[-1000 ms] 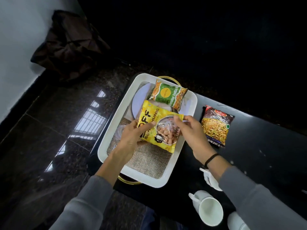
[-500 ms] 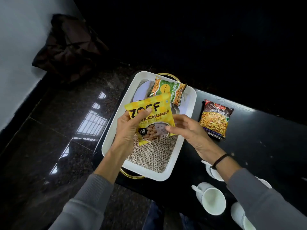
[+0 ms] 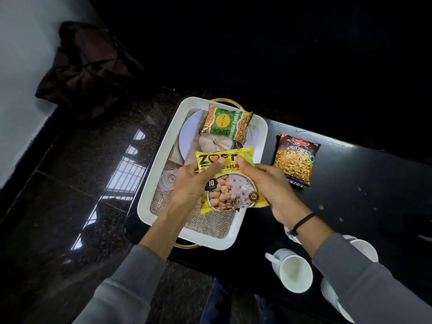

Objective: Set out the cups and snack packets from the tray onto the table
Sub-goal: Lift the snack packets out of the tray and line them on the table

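Above the near half of the tray (image 3: 161, 183), both hands are closed on the yellow packet (image 3: 228, 181): the left hand (image 3: 190, 183) pinches its left edge, thumb laid across the printed front, and the right hand (image 3: 273, 185) grips its right edge. The packet is glossy crinkled film with a clear window showing pale round chunks; its long axis runs near to far, lifted off the burlap liner (image 3: 210, 223). Free surface (image 3: 350, 202) lies to the right, so the right hand is the nearer one to carry it over. A brown mixture packet (image 3: 295, 160) already rests there, with white glazed cups (image 3: 295, 272) at the near right. Still in the white rectangular tray: a green packet (image 3: 226, 122) at the far end.
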Demonstrator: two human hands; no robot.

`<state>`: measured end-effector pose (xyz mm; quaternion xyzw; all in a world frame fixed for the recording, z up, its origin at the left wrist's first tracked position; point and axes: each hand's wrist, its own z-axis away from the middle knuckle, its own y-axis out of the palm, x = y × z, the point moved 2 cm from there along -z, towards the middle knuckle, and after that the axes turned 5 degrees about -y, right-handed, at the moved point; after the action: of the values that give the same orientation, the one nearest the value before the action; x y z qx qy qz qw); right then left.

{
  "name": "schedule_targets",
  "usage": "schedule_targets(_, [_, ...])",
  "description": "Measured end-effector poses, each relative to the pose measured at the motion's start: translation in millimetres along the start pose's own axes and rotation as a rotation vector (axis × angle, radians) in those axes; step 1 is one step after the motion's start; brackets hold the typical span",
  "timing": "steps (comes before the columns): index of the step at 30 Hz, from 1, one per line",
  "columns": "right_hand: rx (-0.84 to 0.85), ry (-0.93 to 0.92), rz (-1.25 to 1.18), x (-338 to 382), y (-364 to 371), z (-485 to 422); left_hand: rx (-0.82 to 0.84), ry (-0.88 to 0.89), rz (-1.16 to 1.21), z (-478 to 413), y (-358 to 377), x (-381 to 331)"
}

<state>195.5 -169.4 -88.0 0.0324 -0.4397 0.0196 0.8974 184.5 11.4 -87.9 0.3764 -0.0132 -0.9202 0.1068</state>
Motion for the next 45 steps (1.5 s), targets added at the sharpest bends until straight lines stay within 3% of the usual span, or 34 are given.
schedule_targets(7, [-0.049,0.095,-0.155,-10,-25,0,0.225,-0.171,-0.020,5,17,2])
schedule_targets(14, [-0.082,0.111,-0.214,-9,-47,3,0.264,-0.141,-0.003,9,39,5])
schedule_targets(21, [-0.103,0.110,-0.248,9,-73,13,0.252,-0.104,-0.141,8,68,-1])
schedule_targets(26, [-0.171,0.099,-0.257,14,-91,25,0.332,-0.203,-0.062,12,100,-1])
schedule_targets(33, [-0.188,-0.012,-0.309,11,-138,35,0.271,-0.057,-0.142,16,142,13])
schedule_targets(37, [-0.184,-0.019,-0.209,3,-154,40,0.260,0.010,-0.205,15,168,19])
schedule_targets(45, [-0.339,-0.002,-0.269,-8,-198,47,0.334,0.002,-0.316,1,209,37])
